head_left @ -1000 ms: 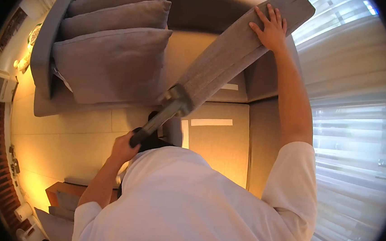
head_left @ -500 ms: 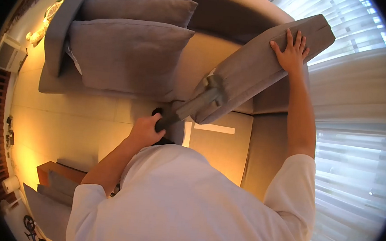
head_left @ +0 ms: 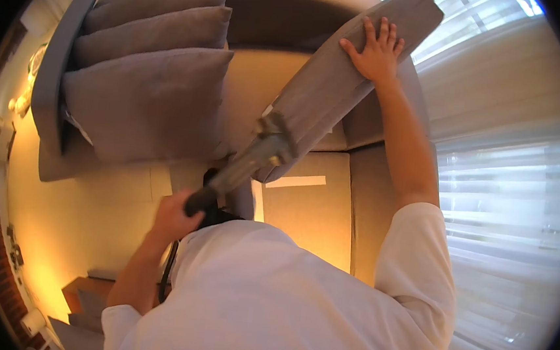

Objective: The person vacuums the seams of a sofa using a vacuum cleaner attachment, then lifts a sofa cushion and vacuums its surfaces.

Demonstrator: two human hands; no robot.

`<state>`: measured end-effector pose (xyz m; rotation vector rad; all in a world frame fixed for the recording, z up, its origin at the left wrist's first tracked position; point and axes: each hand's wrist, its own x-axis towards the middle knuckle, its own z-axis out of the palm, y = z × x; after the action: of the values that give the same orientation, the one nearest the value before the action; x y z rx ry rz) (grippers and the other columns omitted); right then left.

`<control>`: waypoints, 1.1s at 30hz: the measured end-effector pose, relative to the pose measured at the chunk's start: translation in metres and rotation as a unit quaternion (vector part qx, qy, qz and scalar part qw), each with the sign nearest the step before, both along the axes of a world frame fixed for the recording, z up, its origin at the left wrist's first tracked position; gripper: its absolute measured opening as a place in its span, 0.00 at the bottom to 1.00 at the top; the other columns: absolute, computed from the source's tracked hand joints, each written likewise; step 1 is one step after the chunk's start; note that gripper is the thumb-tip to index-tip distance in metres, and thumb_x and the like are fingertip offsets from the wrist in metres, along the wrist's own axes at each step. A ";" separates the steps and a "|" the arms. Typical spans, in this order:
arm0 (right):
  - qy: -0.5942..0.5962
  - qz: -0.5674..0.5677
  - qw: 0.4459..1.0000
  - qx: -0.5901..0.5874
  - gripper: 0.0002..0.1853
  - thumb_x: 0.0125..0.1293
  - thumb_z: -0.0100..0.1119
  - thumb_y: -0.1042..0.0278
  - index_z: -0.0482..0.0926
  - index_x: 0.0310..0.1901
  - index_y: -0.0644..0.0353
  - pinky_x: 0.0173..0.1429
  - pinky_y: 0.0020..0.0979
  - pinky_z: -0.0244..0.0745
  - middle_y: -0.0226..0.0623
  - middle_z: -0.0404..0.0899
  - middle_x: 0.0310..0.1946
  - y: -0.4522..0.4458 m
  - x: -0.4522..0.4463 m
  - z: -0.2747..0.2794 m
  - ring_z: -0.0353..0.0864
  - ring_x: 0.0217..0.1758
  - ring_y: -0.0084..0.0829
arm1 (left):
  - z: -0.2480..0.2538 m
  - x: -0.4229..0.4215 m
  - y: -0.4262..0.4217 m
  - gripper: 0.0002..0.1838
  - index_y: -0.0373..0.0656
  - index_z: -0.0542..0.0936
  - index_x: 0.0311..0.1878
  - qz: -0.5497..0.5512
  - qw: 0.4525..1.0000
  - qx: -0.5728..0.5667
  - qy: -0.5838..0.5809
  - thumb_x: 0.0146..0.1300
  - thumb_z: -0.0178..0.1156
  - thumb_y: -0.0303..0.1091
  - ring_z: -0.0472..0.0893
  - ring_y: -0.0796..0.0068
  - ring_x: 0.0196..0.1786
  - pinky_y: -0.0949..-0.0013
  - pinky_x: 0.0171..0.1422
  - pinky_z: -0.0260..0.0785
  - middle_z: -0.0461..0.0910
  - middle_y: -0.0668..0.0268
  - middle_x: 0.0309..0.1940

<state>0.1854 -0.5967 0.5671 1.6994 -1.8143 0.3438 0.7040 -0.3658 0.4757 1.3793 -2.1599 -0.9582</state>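
My left hand is closed round the dark handle of a vacuum cleaner wand. The wand slants up to the right, and its blurred head lies over the near end of a long grey sofa cushion. Whether the head presses on the fabric I cannot tell. My right hand lies flat on the cushion's far part, fingers spread. The cushion stands tilted across the sofa, its lower end near the seat base.
Several grey pillows lean in a row by the sofa's armrest. A pale strip shows on the yellow-lit seat base. Sheer curtains hang at the right. A dark hose or cord runs beside my left forearm.
The view has turned, so the sofa and cushion appear further left. My left hand and the wand have moved left and down in the picture. Both hands keep their contact.
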 end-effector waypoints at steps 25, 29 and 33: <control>-0.608 -0.206 0.760 -0.100 0.38 0.65 0.65 0.38 0.72 0.49 0.77 0.58 0.54 0.71 0.71 0.75 0.51 0.195 0.213 -0.156 0.76 0.55 0.64 | -0.085 0.051 0.037 0.15 0.43 0.83 0.40 -0.011 0.995 0.039 -0.088 0.48 0.70 0.36 0.86 0.46 0.39 0.52 0.44 0.78 0.85 0.50 0.32; -0.596 -0.119 0.794 0.012 0.31 0.72 0.58 0.43 0.76 0.33 0.73 0.42 0.56 0.73 0.67 0.78 0.29 0.205 0.190 -0.183 0.80 0.38 0.66 | -0.091 0.050 0.040 0.16 0.42 0.83 0.41 0.008 0.995 0.068 -0.077 0.50 0.70 0.37 0.86 0.45 0.39 0.51 0.45 0.79 0.85 0.49 0.33; -0.485 0.014 0.873 -0.055 0.31 0.77 0.51 0.48 0.76 0.25 0.71 0.34 0.57 0.68 0.64 0.74 0.21 0.163 0.172 -0.146 0.76 0.29 0.68 | -0.064 0.029 0.033 0.14 0.41 0.81 0.41 0.055 0.997 0.039 -0.031 0.52 0.70 0.35 0.86 0.49 0.34 0.56 0.40 0.78 0.84 0.52 0.28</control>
<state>0.3578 -0.4339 0.4214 1.5722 -2.3474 1.4970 0.7329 -0.3324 0.4116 1.5669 -2.0852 -0.9805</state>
